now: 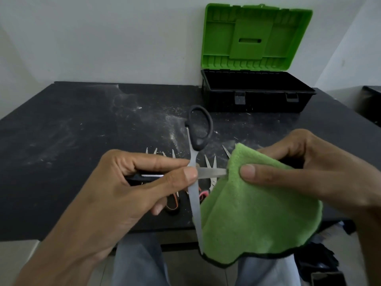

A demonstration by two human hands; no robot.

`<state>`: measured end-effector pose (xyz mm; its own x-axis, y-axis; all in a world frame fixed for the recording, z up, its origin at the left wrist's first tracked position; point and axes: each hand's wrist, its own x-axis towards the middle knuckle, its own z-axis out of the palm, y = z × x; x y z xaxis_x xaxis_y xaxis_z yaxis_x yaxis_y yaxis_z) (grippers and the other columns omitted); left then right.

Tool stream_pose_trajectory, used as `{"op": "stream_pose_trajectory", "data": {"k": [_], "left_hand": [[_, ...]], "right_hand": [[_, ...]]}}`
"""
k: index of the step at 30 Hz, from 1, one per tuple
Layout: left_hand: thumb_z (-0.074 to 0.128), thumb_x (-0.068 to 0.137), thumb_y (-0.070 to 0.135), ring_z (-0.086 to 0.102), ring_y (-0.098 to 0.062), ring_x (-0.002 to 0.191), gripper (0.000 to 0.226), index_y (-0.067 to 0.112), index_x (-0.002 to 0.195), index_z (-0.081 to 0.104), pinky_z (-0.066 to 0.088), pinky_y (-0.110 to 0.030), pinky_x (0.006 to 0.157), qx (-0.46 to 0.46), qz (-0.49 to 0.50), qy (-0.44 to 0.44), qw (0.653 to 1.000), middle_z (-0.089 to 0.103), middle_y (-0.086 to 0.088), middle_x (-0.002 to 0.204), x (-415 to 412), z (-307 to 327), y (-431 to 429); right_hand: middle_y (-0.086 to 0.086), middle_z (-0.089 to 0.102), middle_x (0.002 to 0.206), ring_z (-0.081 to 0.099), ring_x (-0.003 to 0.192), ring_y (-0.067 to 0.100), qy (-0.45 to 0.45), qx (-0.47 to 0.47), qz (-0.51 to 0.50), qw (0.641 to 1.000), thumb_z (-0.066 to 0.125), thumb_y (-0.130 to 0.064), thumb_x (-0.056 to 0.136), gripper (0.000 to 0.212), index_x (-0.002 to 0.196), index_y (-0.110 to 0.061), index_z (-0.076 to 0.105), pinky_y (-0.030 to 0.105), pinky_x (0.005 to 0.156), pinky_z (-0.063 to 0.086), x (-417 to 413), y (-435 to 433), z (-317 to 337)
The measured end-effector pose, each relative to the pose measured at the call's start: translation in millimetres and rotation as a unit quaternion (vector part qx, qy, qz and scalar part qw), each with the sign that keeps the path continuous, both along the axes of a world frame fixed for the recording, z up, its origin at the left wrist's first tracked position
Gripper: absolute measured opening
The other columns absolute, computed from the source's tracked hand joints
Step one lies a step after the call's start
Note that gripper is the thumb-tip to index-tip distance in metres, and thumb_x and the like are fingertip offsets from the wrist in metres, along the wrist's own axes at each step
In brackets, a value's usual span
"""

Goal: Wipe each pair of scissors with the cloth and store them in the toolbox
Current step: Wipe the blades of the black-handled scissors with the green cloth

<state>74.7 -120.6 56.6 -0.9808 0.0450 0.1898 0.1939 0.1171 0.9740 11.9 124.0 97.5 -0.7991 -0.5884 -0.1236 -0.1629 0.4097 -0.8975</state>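
left hand pinches scissors | right hand grips cloth | spare scissors, maybe several, behind

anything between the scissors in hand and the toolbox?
Nothing visible. The toolbox stands open beyond the black-handled scissors, lid up, with only table between. The left hand grips the scissors; the right hand pinches the cloth over one blade. The spare scissors lie below, off the path.

- No text, label, brand, number or sign can be read anywhere in the view.
- The green-lidded toolbox, the black-handled scissors and the green cloth are seen without legible markings.
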Motion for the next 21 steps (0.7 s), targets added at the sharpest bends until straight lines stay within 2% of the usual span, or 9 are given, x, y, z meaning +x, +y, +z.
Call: {"op": "stream_pose_trajectory", "data": {"k": [3,5,7,11,12,14,16,18,21], "left_hand": [[0.078,0.061,0.050,0.041,-0.009,0.042,0.028,0.031,0.082,0.082,0.040,-0.012,0.050,-0.006,0.002,0.001,1.000,0.069,-0.001,0.054,-0.8,-1.6,3.4],[0.079,0.061,0.047,0.042,-0.008,0.041,0.027,0.029,0.081,0.083,0.041,-0.014,0.050,0.006,-0.009,0.001,1.000,0.069,0.001,0.055,-2.3,-2.5,7.7],[0.080,0.061,0.046,0.043,-0.007,0.041,0.027,0.029,0.081,0.083,0.041,-0.015,0.049,0.004,-0.008,0.000,1.000,0.069,-0.003,0.056,-2.8,-1.8,8.1],[0.084,0.062,0.041,0.038,-0.008,0.040,0.020,0.029,0.078,0.083,0.037,-0.010,0.045,0.002,0.023,0.007,1.000,0.062,-0.014,0.053,-0.2,4.0,2.5],[0.085,0.062,0.038,0.038,-0.009,0.040,0.018,0.029,0.077,0.083,0.036,-0.009,0.045,0.003,0.028,0.005,1.000,0.061,-0.013,0.052,-0.4,4.9,2.8],[0.088,0.060,0.032,0.038,-0.009,0.040,0.018,0.027,0.077,0.083,0.037,-0.012,0.046,0.008,0.013,-0.002,1.000,0.064,-0.001,0.051,-1.1,6.0,7.2],[0.092,0.060,0.028,0.040,-0.009,0.041,0.022,0.024,0.080,0.083,0.039,-0.014,0.047,0.010,-0.012,-0.010,1.000,0.066,-0.001,0.053,-1.3,5.8,11.0],[0.089,0.063,0.035,0.041,-0.009,0.041,0.022,0.025,0.081,0.083,0.038,-0.013,0.046,0.008,-0.016,-0.006,1.000,0.066,-0.003,0.054,-1.1,7.5,10.9],[0.085,0.063,0.035,0.037,-0.010,0.040,0.016,0.026,0.076,0.083,0.035,-0.009,0.043,0.015,0.026,0.005,1.000,0.060,0.002,0.048,0.7,7.9,2.0]], "right_hand": [[0.011,0.084,0.086,0.081,0.079,0.038,0.015,-0.006,-0.010,1.000,0.076,-0.043,0.080,0.028,0.088,-0.018,0.088,0.070,0.077,0.060,1.9,-5.0,-5.4],[0.011,0.084,0.089,0.080,0.085,0.040,0.010,-0.030,-0.006,0.999,0.077,-0.043,0.081,0.029,0.092,-0.018,0.088,0.072,0.080,0.059,4.7,-12.6,-9.6],[0.010,0.084,0.093,0.081,0.088,0.037,0.000,-0.037,0.002,0.999,0.076,-0.041,0.083,0.030,0.095,-0.017,0.087,0.069,0.085,0.060,5.1,-16.2,-10.5],[0.012,0.084,0.090,0.082,0.082,0.036,-0.012,-0.039,-0.013,0.999,0.076,-0.038,0.081,0.027,0.090,-0.015,0.088,0.068,0.085,0.061,-0.8,-5.7,-6.0],[0.012,0.084,0.088,0.082,0.081,0.036,-0.008,-0.038,-0.021,0.999,0.076,-0.038,0.079,0.027,0.089,-0.016,0.088,0.069,0.084,0.061,-1.6,-4.0,-6.4],[0.012,0.084,0.087,0.082,0.080,0.036,0.002,-0.032,-0.018,0.999,0.079,-0.040,0.079,0.026,0.089,-0.018,0.088,0.070,0.082,0.060,-0.4,-6.1,-7.9],[0.012,0.084,0.091,0.081,0.085,0.037,0.000,-0.041,0.010,0.999,0.080,-0.041,0.084,0.027,0.093,-0.017,0.087,0.070,0.083,0.060,2.9,-11.6,-8.1],[0.010,0.084,0.095,0.082,0.089,0.035,0.002,-0.047,0.017,0.999,0.076,-0.039,0.085,0.029,0.096,-0.015,0.087,0.067,0.085,0.062,3.9,-12.9,-6.9],[0.008,0.084,0.092,0.083,0.085,0.032,0.018,-0.033,0.004,0.999,0.074,-0.038,0.082,0.026,0.093,-0.019,0.088,0.064,0.087,0.062,-0.7,-3.2,-2.7]]}}
